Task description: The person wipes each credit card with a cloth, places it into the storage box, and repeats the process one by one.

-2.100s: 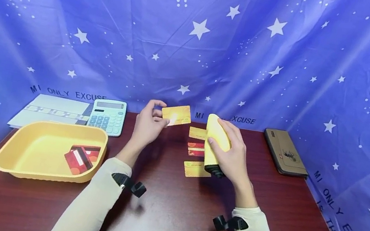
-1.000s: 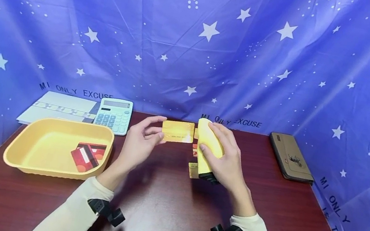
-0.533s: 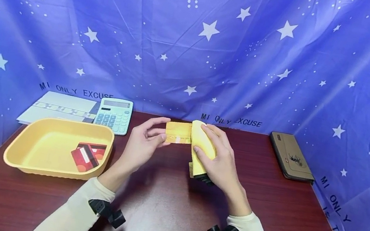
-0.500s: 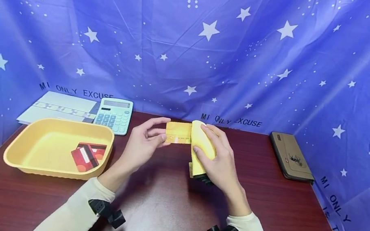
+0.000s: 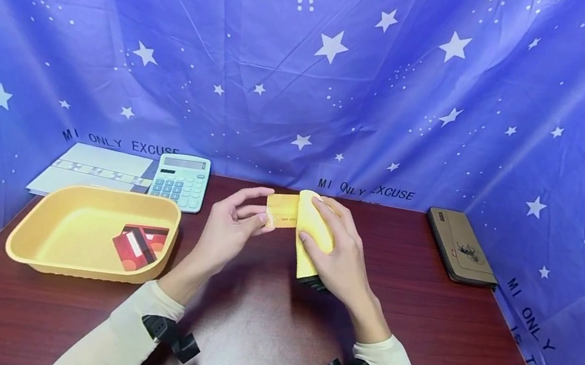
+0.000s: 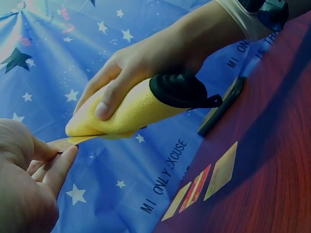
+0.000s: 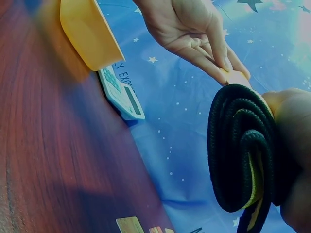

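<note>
Card of rectangular gold plastic (image 5: 282, 210) is pinched by the left hand (image 5: 228, 223), partly covered by rolled, black-edged yellow cloth (image 5: 312, 220) held by the right hand (image 5: 341, 255).

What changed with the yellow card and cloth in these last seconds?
The right grip moved the yellow cloth leftward to the yellow card in the left grip; the card, earlier apart from it, now has its right end covered. In the head view, the cloth now hides the cards on the table. Nothing was let go. The red cards in the tray, the calculator and the brown case stayed put.
</note>
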A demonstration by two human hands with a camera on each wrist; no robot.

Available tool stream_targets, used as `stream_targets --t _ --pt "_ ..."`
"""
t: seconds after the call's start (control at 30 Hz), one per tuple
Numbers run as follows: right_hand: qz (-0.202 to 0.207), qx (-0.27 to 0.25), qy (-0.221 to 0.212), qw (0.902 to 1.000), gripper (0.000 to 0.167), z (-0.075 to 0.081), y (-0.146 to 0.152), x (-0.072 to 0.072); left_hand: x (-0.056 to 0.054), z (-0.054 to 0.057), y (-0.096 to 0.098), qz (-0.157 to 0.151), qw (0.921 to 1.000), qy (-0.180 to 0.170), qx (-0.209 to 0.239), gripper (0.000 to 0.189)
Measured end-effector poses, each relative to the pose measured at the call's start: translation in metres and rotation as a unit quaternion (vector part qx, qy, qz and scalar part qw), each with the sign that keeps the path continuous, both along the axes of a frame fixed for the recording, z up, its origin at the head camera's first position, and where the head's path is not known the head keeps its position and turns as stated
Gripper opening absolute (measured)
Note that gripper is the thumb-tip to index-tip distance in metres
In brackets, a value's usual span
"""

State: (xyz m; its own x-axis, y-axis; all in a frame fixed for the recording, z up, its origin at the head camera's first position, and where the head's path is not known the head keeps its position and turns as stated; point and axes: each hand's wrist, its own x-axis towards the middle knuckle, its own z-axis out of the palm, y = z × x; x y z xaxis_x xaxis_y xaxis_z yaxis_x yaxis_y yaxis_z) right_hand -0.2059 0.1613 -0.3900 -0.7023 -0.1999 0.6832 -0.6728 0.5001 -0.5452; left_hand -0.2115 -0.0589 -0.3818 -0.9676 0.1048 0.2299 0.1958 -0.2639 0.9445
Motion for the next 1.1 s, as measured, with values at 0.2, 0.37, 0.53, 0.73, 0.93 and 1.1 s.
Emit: stream_targets --t 0.2,0.37,0.53,0.73,0.93,1.1 --pt "0.005 0.017 0.0 0.9998 0.064 -0.002 -0.005 0.002 0.0 -0.003 0.003 -0.011 0.9999 0.003 0.001 0.045" --pt "0.009 0.035 0.002 0.9993 0.062 -0.002 -0.011 0.006 0.001 -0.005 0.006 -0.015 0.9999 0.0 0.006 0.044" --pt "0.007 0.054 0.005 0.9985 0.062 -0.002 -0.017 0.011 0.003 -0.005 0.006 -0.012 0.9999 0.003 0.004 0.044" --pt "0.012 0.065 0.01 0.9978 0.062 -0.002 -0.021 0.014 0.003 -0.005 0.006 -0.008 0.9999 0.003 -0.006 0.042" --pt "0.008 0.071 0.026 0.9971 0.061 -0.002 -0.021 0.013 0.003 -0.004 0.005 -0.008 0.9997 0.012 -0.018 0.042" --pt "-0.009 0.061 0.034 0.9975 0.06 -0.003 -0.017 0.009 0.004 -0.003 0.004 -0.019 0.9997 0.006 -0.016 0.044"
